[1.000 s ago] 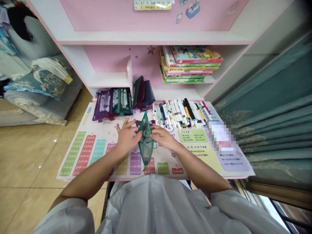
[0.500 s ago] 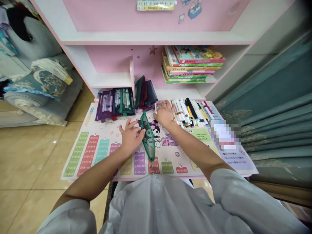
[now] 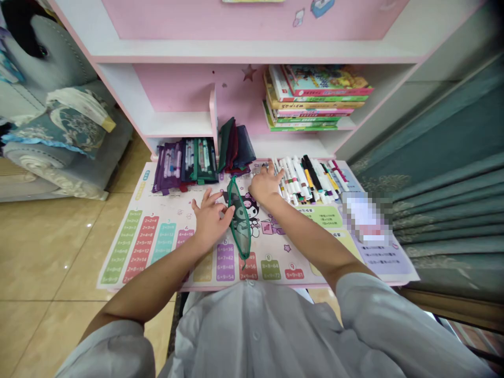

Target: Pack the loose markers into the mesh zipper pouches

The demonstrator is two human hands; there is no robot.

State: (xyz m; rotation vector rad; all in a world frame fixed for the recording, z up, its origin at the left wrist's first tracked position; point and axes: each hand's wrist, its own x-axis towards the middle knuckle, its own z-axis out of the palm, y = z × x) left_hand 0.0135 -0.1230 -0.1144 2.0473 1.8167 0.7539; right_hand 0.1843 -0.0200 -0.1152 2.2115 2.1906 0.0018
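A green-edged mesh pouch point(image 3: 240, 226) lies lengthwise on the desk mat, its long opening slightly parted. My left hand point(image 3: 212, 218) is at the pouch's left edge, pinching it between thumb and index finger while the other fingers fan out. My right hand point(image 3: 265, 185) is at the left end of a row of markers point(image 3: 305, 178), palm down. Its fingers are bent but apart, touching the nearest white markers; the thumb side is partly hidden. Most markers are white, with a black one and several coloured ones among them.
Filled mesh pouches point(image 3: 169, 165) sit at the desk's back left, beside a stack of flat dark pouches point(image 3: 236, 147). Books point(image 3: 315, 102) are piled on the shelf. A blurred-out phone-like object point(image 3: 364, 218) lies to the right, near the curtain point(image 3: 444, 173).
The view has tilted down slightly. My left hand keeps its place at the pouch, and my right hand has shifted only a little over the markers.
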